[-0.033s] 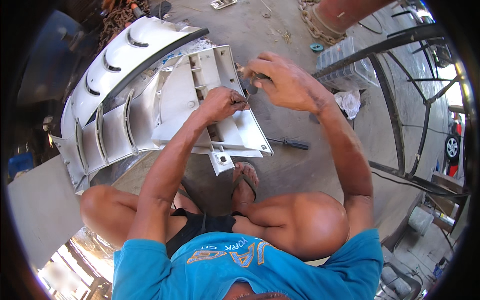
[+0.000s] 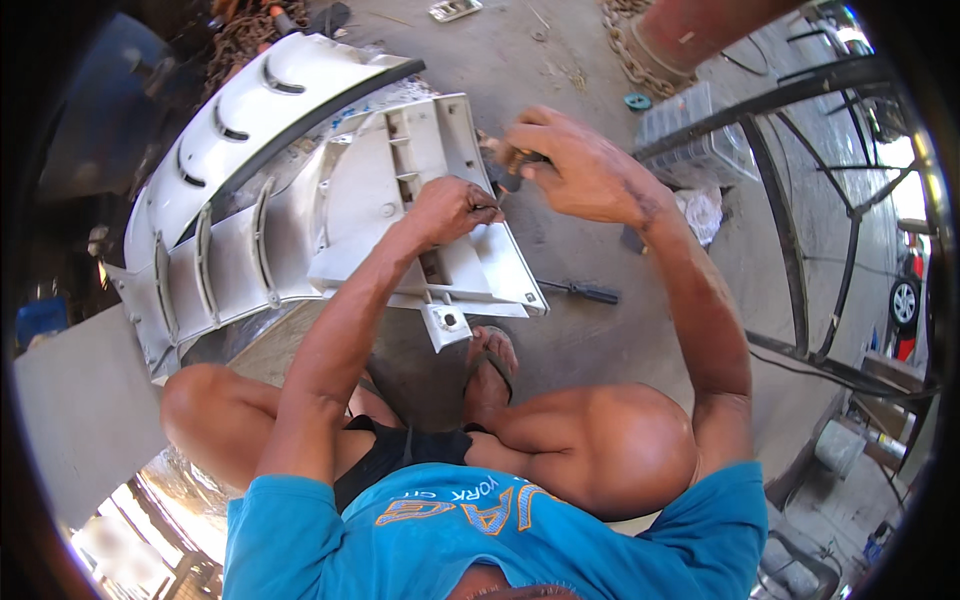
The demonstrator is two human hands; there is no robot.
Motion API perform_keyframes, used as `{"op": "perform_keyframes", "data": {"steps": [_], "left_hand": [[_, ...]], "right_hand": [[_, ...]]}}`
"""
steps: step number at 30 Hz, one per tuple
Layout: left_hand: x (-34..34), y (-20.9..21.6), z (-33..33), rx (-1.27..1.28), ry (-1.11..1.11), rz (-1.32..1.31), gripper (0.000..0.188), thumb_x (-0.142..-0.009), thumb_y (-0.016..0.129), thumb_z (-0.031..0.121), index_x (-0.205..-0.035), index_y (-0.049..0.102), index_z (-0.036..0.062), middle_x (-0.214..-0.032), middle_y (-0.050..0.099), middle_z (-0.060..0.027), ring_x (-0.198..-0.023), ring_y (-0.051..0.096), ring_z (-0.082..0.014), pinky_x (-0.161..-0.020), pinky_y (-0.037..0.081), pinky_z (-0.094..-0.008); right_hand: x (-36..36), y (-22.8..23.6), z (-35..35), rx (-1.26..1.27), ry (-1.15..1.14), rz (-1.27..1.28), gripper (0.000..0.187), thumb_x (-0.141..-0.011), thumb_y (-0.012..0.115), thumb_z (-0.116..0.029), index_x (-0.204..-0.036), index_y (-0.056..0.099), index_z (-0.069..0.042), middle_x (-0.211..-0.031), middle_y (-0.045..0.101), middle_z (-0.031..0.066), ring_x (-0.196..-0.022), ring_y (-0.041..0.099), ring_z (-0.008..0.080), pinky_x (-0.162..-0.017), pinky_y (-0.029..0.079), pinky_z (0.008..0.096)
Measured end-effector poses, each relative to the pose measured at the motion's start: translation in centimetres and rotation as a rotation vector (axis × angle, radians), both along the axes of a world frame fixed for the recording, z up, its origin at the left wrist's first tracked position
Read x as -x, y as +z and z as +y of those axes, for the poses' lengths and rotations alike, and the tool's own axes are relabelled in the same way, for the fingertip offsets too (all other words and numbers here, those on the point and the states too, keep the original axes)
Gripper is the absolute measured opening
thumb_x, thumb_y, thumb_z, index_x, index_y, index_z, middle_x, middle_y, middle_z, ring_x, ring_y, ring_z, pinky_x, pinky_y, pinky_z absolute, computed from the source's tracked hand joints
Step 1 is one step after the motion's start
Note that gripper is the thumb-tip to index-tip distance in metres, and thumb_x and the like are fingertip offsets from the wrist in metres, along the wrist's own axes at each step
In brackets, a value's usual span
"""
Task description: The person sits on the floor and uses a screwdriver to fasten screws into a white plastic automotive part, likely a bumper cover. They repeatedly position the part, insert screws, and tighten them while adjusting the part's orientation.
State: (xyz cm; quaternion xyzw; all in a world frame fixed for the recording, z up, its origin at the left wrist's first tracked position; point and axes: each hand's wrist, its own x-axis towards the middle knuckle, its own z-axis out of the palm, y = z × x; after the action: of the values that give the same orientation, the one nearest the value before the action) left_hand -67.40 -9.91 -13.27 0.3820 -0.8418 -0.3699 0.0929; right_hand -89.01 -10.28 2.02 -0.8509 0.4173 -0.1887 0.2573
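Note:
A white moulded plastic panel [image 2: 358, 176] with ribs, slots and a corner tab lies in front of me. My left hand [image 2: 452, 213] rests over its right part, fingers pinched near the edge. Whatever sits between those fingertips is too small to make out. Just right of that edge, my right hand [image 2: 570, 165] is raised and curled round a dark-handled tool [image 2: 508, 181]. Its kind is hidden by the fingers and blur. On the floor below lies a screwdriver [image 2: 595, 293] with a black handle, its shaft pointing toward the panel.
A curved white slotted panel [image 2: 215, 120] lies at the left. To the right stand a black metal frame [image 2: 785, 220] and a clear plastic box [image 2: 690, 130]. Rusty chains [image 2: 625, 55] lie beside a red cylinder [image 2: 690, 35]. My sandalled foot [image 2: 492, 360] is near the panel's tab.
The view has shifted slightly. Both hands keep nearly the same places at the panel's right edge, and the right hand still grips the dark-handled tool.

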Motion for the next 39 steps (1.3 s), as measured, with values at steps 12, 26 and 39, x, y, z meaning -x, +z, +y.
{"op": "perform_keyframes", "data": {"steps": [12, 26, 39], "left_hand": [[0.0, -0.3, 0.4, 0.121, 0.085, -0.006, 0.026, -0.09, 0.074, 0.038, -0.098, 0.083, 0.0156, -0.088, 0.076, -0.0113, -0.083, 0.071, -0.035, -0.073, 0.054, -0.0459], [0.3, -0.4, 1.2, 0.091, 0.132, -0.052, 0.023, -0.088, 0.074, 0.036, -0.094, 0.08, 0.0145, -0.082, 0.074, -0.0134, -0.081, 0.071, -0.0362, -0.071, 0.054, -0.0481], [0.7, -0.1, 1.4, 0.107, 0.178, -0.052, 0.026, -0.088, 0.075, 0.036, -0.09, 0.077, 0.0105, -0.078, 0.072, -0.014, -0.079, 0.071, -0.0368, -0.07, 0.053, -0.0493]], "right_hand": [[-1.8, 3.7, -1.2, -0.111, 0.171, 0.334, 0.018, -0.093, 0.064, -0.01, -0.109, 0.06, 0.0, -0.111, 0.067, 0.0248, -0.107, 0.064, 0.0447, -0.092, 0.049, 0.0521], [-5.3, 5.6, -1.9, -0.4, -0.379, 0.508, 0.032, -0.093, 0.071, -0.021, -0.115, 0.061, 0.0, -0.102, 0.07, 0.0235, -0.1, 0.069, 0.0386, -0.088, 0.052, 0.0466], [-5.0, 4.7, -1.5, -0.262, -0.222, 0.496, 0.027, -0.097, 0.066, -0.019, -0.115, 0.059, 0.0, -0.105, 0.07, 0.0224, -0.102, 0.068, 0.0398, -0.087, 0.051, 0.0488]]}}
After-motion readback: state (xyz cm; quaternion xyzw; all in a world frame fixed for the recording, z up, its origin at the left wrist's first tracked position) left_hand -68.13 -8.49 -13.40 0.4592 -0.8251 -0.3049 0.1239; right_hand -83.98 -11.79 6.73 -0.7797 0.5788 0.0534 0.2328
